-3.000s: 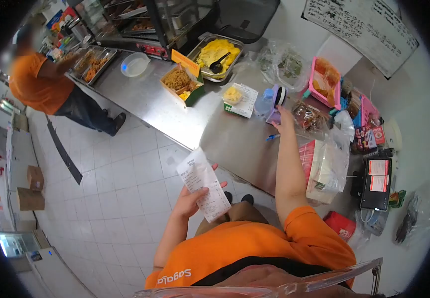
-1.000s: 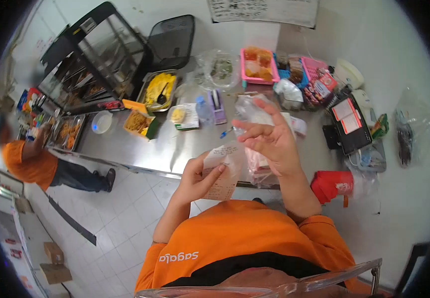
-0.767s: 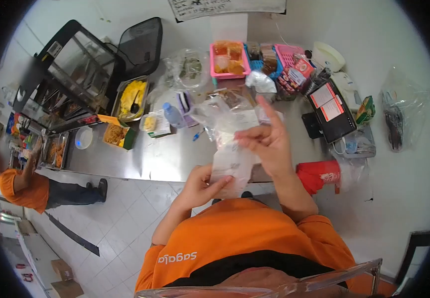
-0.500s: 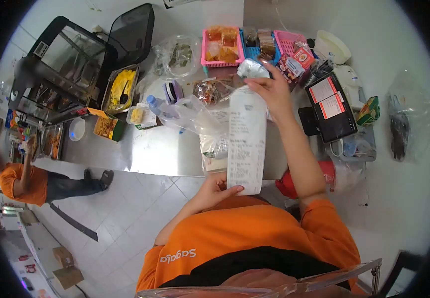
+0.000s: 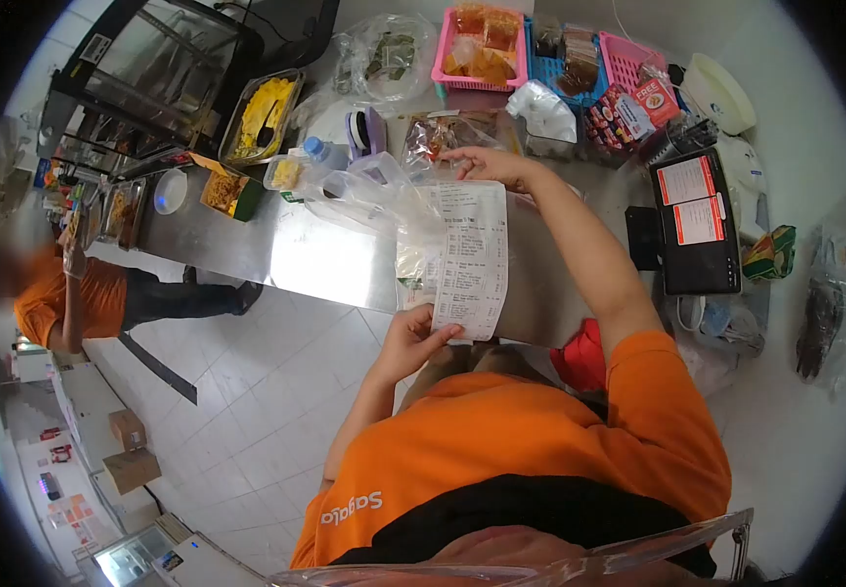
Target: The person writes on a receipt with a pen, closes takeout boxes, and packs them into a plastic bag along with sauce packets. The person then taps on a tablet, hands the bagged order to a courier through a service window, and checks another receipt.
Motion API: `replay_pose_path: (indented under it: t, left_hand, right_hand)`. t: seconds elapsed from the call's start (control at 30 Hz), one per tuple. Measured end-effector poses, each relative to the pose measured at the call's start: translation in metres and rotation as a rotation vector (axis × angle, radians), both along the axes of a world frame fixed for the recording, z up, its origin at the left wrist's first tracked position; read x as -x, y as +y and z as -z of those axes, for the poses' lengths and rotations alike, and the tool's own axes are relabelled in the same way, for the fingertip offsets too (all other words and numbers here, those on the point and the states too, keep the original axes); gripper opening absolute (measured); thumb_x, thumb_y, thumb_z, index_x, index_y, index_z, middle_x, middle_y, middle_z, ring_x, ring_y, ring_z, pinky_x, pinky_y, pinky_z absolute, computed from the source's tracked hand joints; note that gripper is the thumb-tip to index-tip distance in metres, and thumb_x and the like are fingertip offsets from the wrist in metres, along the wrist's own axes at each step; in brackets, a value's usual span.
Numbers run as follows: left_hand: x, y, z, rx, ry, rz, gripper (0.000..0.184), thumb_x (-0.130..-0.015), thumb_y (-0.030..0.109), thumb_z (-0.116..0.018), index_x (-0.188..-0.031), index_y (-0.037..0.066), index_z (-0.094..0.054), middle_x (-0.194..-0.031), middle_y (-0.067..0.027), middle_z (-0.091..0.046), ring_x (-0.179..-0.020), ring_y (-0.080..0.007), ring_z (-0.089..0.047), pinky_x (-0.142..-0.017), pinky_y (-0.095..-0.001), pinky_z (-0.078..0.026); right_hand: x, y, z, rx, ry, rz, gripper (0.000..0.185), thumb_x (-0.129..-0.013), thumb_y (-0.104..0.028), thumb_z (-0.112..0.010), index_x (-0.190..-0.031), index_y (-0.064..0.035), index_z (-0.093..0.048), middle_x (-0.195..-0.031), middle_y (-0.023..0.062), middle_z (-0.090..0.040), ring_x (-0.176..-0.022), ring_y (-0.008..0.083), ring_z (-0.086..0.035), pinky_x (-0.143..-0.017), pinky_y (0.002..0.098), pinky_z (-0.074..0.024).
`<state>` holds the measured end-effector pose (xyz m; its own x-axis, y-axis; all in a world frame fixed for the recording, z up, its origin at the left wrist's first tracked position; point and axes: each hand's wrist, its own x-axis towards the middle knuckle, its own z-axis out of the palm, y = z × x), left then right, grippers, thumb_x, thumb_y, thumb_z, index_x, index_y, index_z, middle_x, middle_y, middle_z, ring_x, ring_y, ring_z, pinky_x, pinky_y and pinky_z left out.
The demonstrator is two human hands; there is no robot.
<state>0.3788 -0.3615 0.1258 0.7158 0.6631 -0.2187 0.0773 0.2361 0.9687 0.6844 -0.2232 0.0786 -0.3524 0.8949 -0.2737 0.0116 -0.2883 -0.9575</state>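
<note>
A long printed receipt (image 5: 472, 259) hangs in front of my body over the counter's edge. My left hand (image 5: 415, 342) is closed on its lower left corner, the thumb lying across the paper. Just above the receipt's top end is my right hand (image 5: 489, 168), fingers stretched to the left and apart, with nothing visible in them. Beneath those fingers lies a clear plastic packet (image 5: 443, 137) with reddish contents. A translucent plastic bag (image 5: 374, 201) is bunched to the left, partly covered by the receipt.
Baskets, one a pink basket (image 5: 482, 76), line the back beside a crumpled silver packet (image 5: 545, 110). On the right stands a tablet (image 5: 702, 256). Food containers, one a yellow-filled tray (image 5: 265, 117), sit at left. A co-worker in an orange shirt (image 5: 100, 293) stands farther left.
My right hand has come off the receipt's top end and moved left with fingers extended. My left hand still holds the lower end. The head view has shifted.
</note>
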Motion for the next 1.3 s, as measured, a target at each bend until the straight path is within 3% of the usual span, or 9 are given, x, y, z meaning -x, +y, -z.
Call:
replay_pose_path:
  t: [0.07,0.17,0.27,0.33,0.4,0.53,0.63,0.97,1.3]
  left_hand:
    - [0.0,0.0,-0.002,0.008,0.003,-0.007,0.018,-0.086,0.006,-0.063,-0.1,-0.004,-0.061,-0.091,-0.0033,-0.065,-0.076,-0.0043,-0.055,-0.065,-0.0189,-0.045]
    - [0.007,-0.003,0.005,0.038,0.013,-0.001,0.015,-0.086,0.005,-0.062,-0.098,-0.004,-0.061,-0.093,-0.0049,-0.065,-0.079,-0.006,-0.057,-0.069,-0.0201,-0.047]
    - [0.014,-0.01,0.005,0.06,-0.008,-0.008,0.014,-0.087,0.003,-0.061,-0.098,-0.005,-0.06,-0.095,-0.0072,-0.065,-0.085,-0.0085,-0.059,-0.075,-0.0223,-0.049]
    - [0.019,-0.011,0.008,0.077,0.025,-0.001,0.013,-0.087,0.002,-0.06,-0.098,-0.005,-0.06,-0.096,-0.0082,-0.065,-0.088,-0.0103,-0.06,-0.078,-0.0238,-0.049]
    - [0.024,-0.012,0.014,0.081,0.042,0.006,0.013,-0.087,0.001,-0.059,-0.098,-0.006,-0.059,-0.096,-0.0086,-0.065,-0.089,-0.0113,-0.06,-0.08,-0.0247,-0.049]
    - [0.026,-0.011,0.024,0.044,0.037,0.019,0.013,-0.087,0.001,-0.059,-0.098,-0.005,-0.058,-0.097,-0.0082,-0.064,-0.089,-0.0117,-0.06,-0.081,-0.0257,-0.049]
    - [0.026,-0.013,0.021,0.029,0.029,0.034,0.014,-0.087,0.002,-0.059,-0.099,-0.004,-0.058,-0.098,-0.0077,-0.064,-0.091,-0.0115,-0.06,-0.082,-0.0259,-0.048]
    - [0.028,-0.014,0.017,0.054,-0.017,0.056,0.018,-0.087,0.006,-0.06,-0.103,-0.003,-0.056,-0.1,-0.0068,-0.064,-0.094,-0.0126,-0.059,-0.084,-0.0267,-0.047]
    - [0.021,-0.026,-0.01,0.36,0.032,0.024,0.038,-0.09,0.004,-0.053,-0.127,0.003,-0.043,-0.118,-0.0077,-0.055,-0.105,-0.0148,-0.054,-0.086,-0.0287,-0.047]
  right_hand:
    - [-0.001,0.004,0.005,0.067,-0.018,-0.068,0.055,-0.08,-0.007,-0.065,-0.131,-0.0105,-0.046,-0.1,0.005,-0.058,-0.09,0.0106,-0.057,-0.073,0.0232,-0.0464]
    - [-0.004,-0.006,0.016,-0.123,-0.222,0.251,0.04,-0.079,-0.014,-0.067,-0.118,-0.0099,-0.059,-0.101,0.0053,-0.055,-0.09,0.0142,-0.056,-0.072,0.0262,-0.048]
    - [0.019,-0.068,-0.003,-0.611,-0.336,0.838,0.02,-0.083,-0.012,-0.064,-0.102,-0.0068,-0.065,-0.097,0.0064,-0.056,-0.091,0.0149,-0.055,-0.076,0.0274,-0.0469]
    - [0.039,-0.131,-0.025,-0.844,-0.317,0.877,0.009,-0.087,-0.009,-0.059,-0.093,-0.003,-0.063,-0.091,0.0072,-0.057,-0.092,0.0149,-0.054,-0.079,0.0269,-0.0451]
    - [0.066,-0.199,-0.029,-0.5,0.06,0.728,0.01,-0.088,-0.007,-0.056,-0.085,0.001,-0.06,-0.087,0.0064,-0.058,-0.082,0.0143,-0.056,-0.075,0.0281,-0.045]
    - [0.1,-0.259,-0.033,-0.467,-0.092,0.263,0.011,-0.085,-0.011,-0.06,-0.081,-0.0003,-0.063,-0.076,0.0097,-0.062,-0.069,0.0194,-0.059,-0.066,0.0302,-0.0465]
    - [0.114,-0.259,-0.031,-0.481,-0.147,0.158,0.013,-0.083,-0.014,-0.062,-0.081,-0.0009,-0.064,-0.077,0.0124,-0.063,-0.068,0.0231,-0.059,-0.063,0.0307,-0.0462]
    - [0.126,-0.239,-0.007,-0.348,-0.327,0.365,0.023,-0.081,-0.021,-0.065,-0.075,0.0017,-0.065,-0.062,0.0144,-0.061,-0.051,0.0218,-0.054,-0.051,0.0329,-0.0426]
    - [0.123,-0.248,-0.018,-0.359,-0.274,0.321,0.024,-0.083,-0.022,-0.064,-0.078,0.0011,-0.067,-0.065,0.0127,-0.063,-0.056,0.0178,-0.056,-0.054,0.0308,-0.0431]
